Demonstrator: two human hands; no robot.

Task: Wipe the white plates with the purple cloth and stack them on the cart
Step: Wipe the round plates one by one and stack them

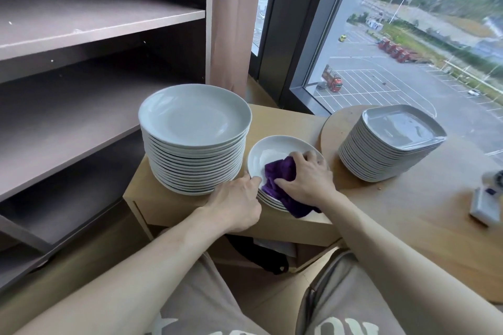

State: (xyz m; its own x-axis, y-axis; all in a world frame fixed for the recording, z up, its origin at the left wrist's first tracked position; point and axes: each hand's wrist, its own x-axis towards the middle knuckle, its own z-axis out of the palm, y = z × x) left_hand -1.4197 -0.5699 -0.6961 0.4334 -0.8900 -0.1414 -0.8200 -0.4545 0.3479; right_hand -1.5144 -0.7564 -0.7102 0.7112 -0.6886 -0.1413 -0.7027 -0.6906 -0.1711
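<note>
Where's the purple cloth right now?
In the head view, the purple cloth lies on the small plate under the right hand, right of the tall plate stack.

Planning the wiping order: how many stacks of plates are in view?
3: a tall round stack on the left, a short stack under the cloth in the middle, a square stack on the right.

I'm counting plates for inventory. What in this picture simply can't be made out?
Head view only:
1. Small plate stack: count hidden; left hand and purple cloth cover much of its near edge.
2. Top plate: centre under the cloth and right hand.
3. White device: blurred, cut by the right edge.
4. Dark item under the cart: shadowed.
</note>
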